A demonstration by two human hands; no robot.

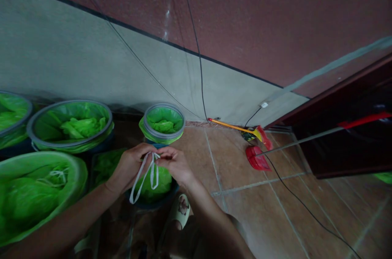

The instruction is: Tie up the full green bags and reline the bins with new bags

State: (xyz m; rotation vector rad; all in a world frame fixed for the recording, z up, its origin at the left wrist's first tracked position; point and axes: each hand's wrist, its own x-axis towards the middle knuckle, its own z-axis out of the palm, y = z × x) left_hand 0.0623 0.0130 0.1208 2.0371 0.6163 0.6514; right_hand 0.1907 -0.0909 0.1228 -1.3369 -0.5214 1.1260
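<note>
My left hand [130,165] and my right hand [177,165] meet in front of me, fingers pinched on a white drawstring [152,175]. Two loops of the string hang down from between my fingertips. Beneath them sits a bright green plastic bag [161,187] inside a dark blue bin [150,206]. My hands and forearms cover part of this bin. The exact crossing of the string is partly hidden by my fingers.
Left of my hands stand lined bins, including a grey-rimmed one [70,144] and a large green-lined one [80,177]. A small bin [165,136] is by the wall. Right are a yellow-handled broom [232,125], red dustpan [255,159] and black floor cable [301,199].
</note>
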